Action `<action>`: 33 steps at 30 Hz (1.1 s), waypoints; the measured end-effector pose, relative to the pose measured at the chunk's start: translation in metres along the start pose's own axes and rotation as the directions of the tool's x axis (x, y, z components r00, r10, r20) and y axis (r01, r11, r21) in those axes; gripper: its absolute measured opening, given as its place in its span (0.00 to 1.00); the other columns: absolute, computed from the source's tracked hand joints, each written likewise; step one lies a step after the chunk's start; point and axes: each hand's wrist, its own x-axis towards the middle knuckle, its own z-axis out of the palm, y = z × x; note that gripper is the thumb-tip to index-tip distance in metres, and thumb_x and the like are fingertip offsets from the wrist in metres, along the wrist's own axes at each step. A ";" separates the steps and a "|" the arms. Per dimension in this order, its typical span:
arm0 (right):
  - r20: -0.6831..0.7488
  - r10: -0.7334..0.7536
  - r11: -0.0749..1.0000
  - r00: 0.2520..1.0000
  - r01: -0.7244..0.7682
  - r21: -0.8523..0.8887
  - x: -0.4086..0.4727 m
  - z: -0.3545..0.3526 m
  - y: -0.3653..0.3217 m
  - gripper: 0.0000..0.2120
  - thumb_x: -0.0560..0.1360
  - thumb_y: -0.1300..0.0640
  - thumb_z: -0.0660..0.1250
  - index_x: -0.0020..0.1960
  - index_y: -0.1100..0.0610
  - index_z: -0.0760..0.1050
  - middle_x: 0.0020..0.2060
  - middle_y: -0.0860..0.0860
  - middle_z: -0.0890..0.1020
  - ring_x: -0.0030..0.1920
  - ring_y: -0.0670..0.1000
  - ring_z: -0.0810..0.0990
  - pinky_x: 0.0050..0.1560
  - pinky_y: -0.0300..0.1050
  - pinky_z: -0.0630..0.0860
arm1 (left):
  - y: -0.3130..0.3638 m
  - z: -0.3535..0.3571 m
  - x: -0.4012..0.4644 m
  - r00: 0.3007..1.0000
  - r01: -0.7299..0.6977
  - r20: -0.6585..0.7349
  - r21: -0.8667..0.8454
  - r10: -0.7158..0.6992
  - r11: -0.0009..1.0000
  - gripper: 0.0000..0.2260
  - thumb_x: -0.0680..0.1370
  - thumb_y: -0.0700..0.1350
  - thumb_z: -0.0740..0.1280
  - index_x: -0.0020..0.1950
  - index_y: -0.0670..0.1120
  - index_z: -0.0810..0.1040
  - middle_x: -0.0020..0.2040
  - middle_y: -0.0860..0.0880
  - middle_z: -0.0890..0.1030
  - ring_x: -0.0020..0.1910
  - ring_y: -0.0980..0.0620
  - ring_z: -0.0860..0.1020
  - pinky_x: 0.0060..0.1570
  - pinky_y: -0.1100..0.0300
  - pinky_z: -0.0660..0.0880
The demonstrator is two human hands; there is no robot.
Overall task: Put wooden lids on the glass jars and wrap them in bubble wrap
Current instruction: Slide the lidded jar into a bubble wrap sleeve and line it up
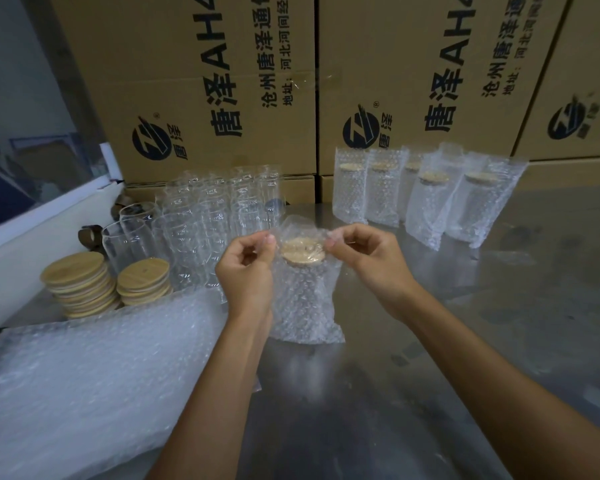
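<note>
A lidded glass jar stands in a bubble wrap bag [305, 303] at the middle of the steel table [430, 358]; its wooden lid [302, 251] shows through the open top. My left hand [246, 268] pinches the bag's left top edge. My right hand [364, 258] pinches the right top edge. Bare glass jars [201, 220] crowd the back left. Two stacks of wooden lids [84, 285] sit left of them. Several wrapped jars [426, 199] stand at the back right.
A pile of bubble wrap bags [84, 386] lies at the front left. Cardboard boxes [257, 81] wall off the back of the table. Brown tape rolls [90, 237] lie by the white ledge [32, 244] on the left.
</note>
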 end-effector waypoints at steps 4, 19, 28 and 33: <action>-0.020 -0.007 0.996 1.000 0.008 0.085 0.001 -0.003 0.001 0.09 0.76 0.66 0.72 0.41 0.53 0.80 0.38 0.46 0.85 0.38 0.40 0.80 0.40 0.30 0.74 | 0.003 0.001 0.000 1.000 -0.018 -0.005 -0.031 0.018 0.999 0.09 0.76 0.34 0.72 0.42 0.46 0.78 0.38 0.53 0.86 0.38 0.62 0.82 0.42 0.69 0.76; -0.011 -0.032 0.997 0.999 0.032 0.073 0.004 -0.008 0.000 0.06 0.76 0.64 0.72 0.43 0.55 0.83 0.36 0.43 0.84 0.37 0.38 0.79 0.41 0.30 0.74 | 0.012 -0.003 0.001 0.994 -0.102 -0.036 -0.023 0.101 0.995 0.15 0.70 0.28 0.75 0.38 0.47 0.77 0.36 0.52 0.80 0.35 0.62 0.78 0.42 0.67 0.76; 0.048 0.057 0.993 0.997 -0.062 0.099 0.003 -0.013 0.008 0.13 0.70 0.51 0.78 0.53 0.50 0.81 0.44 0.46 0.82 0.43 0.43 0.81 0.42 0.33 0.76 | 0.012 -0.002 0.001 0.994 -0.100 -0.032 0.014 0.100 0.995 0.14 0.72 0.30 0.74 0.40 0.49 0.78 0.39 0.51 0.79 0.39 0.56 0.76 0.47 0.58 0.77; 0.247 0.220 0.960 0.944 -0.165 -0.224 -0.008 -0.018 0.027 0.40 0.61 0.39 0.82 0.69 0.39 0.69 0.64 0.42 0.77 0.61 0.40 0.77 0.56 0.37 0.76 | 0.012 -0.001 0.001 0.993 -0.111 -0.031 0.027 0.112 0.993 0.14 0.73 0.31 0.74 0.40 0.49 0.78 0.39 0.52 0.79 0.39 0.55 0.76 0.46 0.57 0.76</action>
